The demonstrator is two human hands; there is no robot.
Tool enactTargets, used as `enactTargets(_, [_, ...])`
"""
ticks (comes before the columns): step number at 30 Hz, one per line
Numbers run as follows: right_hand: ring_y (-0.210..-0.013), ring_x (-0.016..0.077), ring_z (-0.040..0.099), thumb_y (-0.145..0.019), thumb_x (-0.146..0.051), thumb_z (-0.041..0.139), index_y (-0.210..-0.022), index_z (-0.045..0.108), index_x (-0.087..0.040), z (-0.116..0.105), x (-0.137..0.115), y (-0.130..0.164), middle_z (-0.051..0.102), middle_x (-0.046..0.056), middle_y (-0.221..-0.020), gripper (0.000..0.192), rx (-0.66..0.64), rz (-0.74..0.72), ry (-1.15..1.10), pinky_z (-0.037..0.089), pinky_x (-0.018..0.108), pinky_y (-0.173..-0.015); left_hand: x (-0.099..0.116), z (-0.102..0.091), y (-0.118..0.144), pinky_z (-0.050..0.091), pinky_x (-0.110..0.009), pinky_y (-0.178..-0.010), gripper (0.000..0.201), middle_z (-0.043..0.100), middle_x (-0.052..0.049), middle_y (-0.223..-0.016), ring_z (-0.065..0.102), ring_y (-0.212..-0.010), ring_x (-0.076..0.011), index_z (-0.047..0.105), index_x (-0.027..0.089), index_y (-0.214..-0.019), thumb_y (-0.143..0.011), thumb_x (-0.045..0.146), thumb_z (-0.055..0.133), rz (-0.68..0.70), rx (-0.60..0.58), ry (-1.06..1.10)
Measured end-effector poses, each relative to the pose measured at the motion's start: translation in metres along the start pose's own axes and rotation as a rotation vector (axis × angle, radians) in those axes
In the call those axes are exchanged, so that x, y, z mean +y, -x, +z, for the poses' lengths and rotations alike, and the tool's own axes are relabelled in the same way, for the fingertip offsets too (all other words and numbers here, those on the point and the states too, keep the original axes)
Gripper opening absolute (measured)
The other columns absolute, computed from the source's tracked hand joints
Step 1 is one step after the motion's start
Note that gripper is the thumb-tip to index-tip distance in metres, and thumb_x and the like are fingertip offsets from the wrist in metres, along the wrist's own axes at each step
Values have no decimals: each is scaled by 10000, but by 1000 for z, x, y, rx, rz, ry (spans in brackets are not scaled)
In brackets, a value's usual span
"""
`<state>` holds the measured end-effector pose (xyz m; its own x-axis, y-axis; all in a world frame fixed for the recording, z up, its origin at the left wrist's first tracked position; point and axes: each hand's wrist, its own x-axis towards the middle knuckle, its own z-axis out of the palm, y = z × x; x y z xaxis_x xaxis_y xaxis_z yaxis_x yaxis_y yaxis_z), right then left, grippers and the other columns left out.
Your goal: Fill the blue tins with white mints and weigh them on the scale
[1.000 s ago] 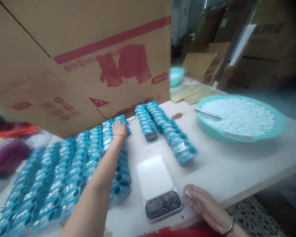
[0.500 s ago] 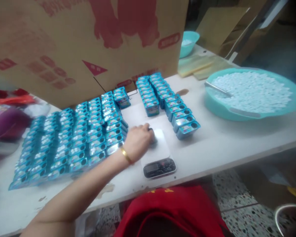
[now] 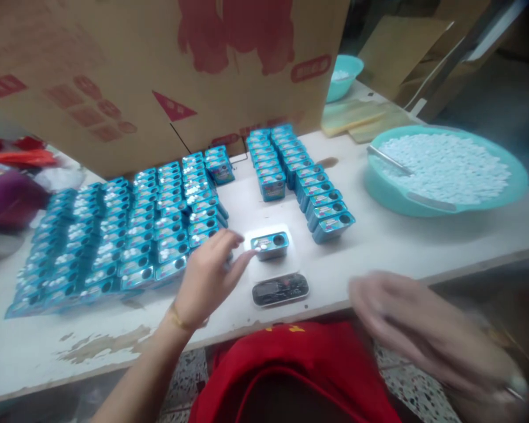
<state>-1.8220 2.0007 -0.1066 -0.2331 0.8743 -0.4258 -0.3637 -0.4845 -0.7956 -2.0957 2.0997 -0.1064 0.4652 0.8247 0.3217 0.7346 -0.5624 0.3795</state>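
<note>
Crowding a pale, chipped tabletop (image 3: 401, 247): rows of small blue tins (image 3: 114, 235) on the left, two shorter rows (image 3: 300, 176) in the middle, all backed by a big cardboard box (image 3: 158, 70) running off the top edge and hiding whatever is behind it. Sitting on a white scale (image 3: 277, 273) near the front edge, one tin (image 3: 270, 245), standing alone; the scale's dark display too blurred for reading. Hovering just left of that tin, the left hand (image 3: 207, 279), fingers loosely spread, gripping nothing, fingertips close to the tin's near corner but contact hard to judge. Blurring across the lower right, the right hand (image 3: 405, 329), smeared by motion; impossible telling whether open or closed, or holding anything. Resting at the right, a teal basin (image 3: 379, 194) heaped with small white pieces, a metal scoop (image 3: 388, 158) lying in it. Peeking from behind the box, a smaller teal bowl (image 3: 346, 73), partly cut off. Filling the bottom edge, red clothing (image 3: 291, 370).
</note>
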Motion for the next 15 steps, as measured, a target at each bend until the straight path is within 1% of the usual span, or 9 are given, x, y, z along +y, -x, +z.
enactTargets(1, [-586, 65, 495, -807, -371, 684, -909, 651, -174, -3, 4, -13, 610, 28, -828, 224, 23, 26, -29, 460, 200, -573, -5, 2, 16, 440, -278, -724, 145, 600, -38, -866, 555, -784, -145, 555, 171, -910, -890, 314, 537, -32, 30, 45])
enactTargets(3, [-613, 57, 497, -751, -347, 741, -915, 661, -176, -11, 16, -36, 614, 24, -851, 249, 81, 85, -73, 439, 181, -578, -14, 14, 50, 436, -263, -698, 95, 589, -26, -818, 544, -746, -131, 556, 174, -873, -883, 268, 547, -103, 51, 117])
enactTargets(5, [-660, 67, 523, -706, -331, 776, -931, 659, -160, -20, 26, -51, 624, 29, -851, 306, 135, 122, -46, 428, 177, -587, -21, 35, 84, 435, -255, -677, 83, 579, -16, -785, 535, -714, -122, 553, 175, -855, -885, 251, 540, -186, 46, 161])
enactTargets(7, [-618, 68, 510, -689, -345, 783, -928, 651, -139, -24, 29, -59, 625, 24, -769, 343, 152, 123, 51, 410, 188, -563, -28, 60, 113, 439, -251, -657, 98, 572, -10, -764, 531, -692, -119, 547, 177, -848, -894, 259, 519, -271, 36, 192])
enactTargets(8, [-576, 64, 489, -693, -361, 775, -920, 647, -133, -23, 27, -62, 619, 17, -718, 346, 151, 100, 109, 396, 195, -540, -32, 72, 125, 443, -252, -651, 110, 571, -9, -760, 531, -687, -121, 544, 179, -845, -898, 269, 509, -318, 36, 202])
enactTargets(10, [-512, 61, 453, -712, -386, 749, -890, 645, -131, -15, 16, -67, 608, 8, -650, 328, 134, 23, 237, 368, 211, -501, -39, 92, 144, 457, -265, -657, 132, 578, -14, -770, 541, -699, -131, 538, 185, -844, -904, 292, 489, -406, 54, 212])
enactTargets(12, [-490, 68, 451, -735, -386, 722, -852, 647, -135, -1, 1, -75, 599, 4, -603, 287, 111, -73, 367, 350, 220, -478, -45, 106, 154, 472, -290, -683, 132, 587, -25, -801, 554, -736, -148, 529, 194, -863, -910, 302, 471, -468, 75, 214])
enactTargets(15, [-479, 79, 460, -760, -342, 695, -823, 658, -134, 22, -21, -91, 572, -6, -532, 221, 74, -198, 550, 325, 218, -454, -52, 118, 162, 479, -323, -701, 98, 577, -34, -821, 553, -758, -164, 506, 209, -885, -915, 286, 453, -478, 103, 210])
